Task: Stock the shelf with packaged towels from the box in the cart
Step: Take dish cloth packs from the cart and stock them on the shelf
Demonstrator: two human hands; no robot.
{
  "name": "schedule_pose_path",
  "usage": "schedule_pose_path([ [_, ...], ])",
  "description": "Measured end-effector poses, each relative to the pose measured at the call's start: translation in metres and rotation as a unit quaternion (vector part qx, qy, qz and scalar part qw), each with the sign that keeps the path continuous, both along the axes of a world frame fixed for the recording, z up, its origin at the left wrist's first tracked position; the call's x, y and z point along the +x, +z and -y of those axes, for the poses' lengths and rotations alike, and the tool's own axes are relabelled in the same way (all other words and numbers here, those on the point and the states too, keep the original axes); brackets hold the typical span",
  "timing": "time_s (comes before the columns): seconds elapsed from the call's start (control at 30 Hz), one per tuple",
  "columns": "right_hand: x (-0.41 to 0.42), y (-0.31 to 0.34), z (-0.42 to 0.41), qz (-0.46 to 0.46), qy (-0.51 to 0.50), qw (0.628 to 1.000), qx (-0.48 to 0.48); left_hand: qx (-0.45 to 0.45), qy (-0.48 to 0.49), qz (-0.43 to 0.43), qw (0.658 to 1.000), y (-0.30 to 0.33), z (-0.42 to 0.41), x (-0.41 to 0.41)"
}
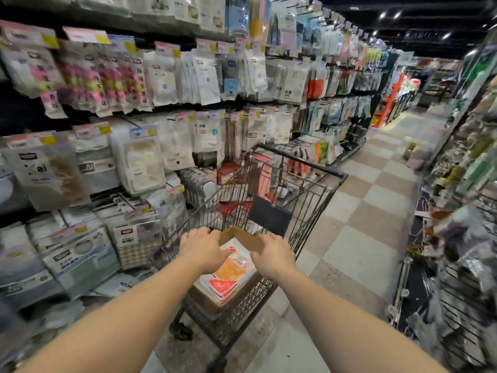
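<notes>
Shelf (139, 162) on the left hangs full of packs — left hand (203, 247) reaches into the box (242, 238) in the cart (301, 189), fingers hidden, grip unclear; towel packs (231, 273) still stacked inside; right hand (274, 255) curls over the flap — plenty left.

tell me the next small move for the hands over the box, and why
Probably close both hands on the top towel pack and lift it out. The left hand and right hand already reach into the open cardboard box in the cart, on either side of the pack, and nothing looks lifted yet.
</notes>
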State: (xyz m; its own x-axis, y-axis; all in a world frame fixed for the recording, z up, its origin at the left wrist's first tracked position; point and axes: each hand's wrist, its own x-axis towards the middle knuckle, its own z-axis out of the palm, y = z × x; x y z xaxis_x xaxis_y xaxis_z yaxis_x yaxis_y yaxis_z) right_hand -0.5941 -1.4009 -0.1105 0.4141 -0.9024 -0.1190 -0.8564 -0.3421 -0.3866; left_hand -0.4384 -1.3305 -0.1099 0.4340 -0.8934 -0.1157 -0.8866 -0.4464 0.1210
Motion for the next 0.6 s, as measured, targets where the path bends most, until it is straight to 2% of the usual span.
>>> schedule_pose_path([
  [0.33, 0.018, -0.031, 0.083, -0.005, -0.063, 0.997, 0.032, 0.040, -0.042, -0.014, 0.998, -0.049, 0.098, 0.054],
  [0.6, 0.077, -0.080, 0.140, 0.006, -0.159, 0.983, 0.097, 0.109, -0.105, -0.039, 0.988, -0.106, 0.186, 0.133],
])
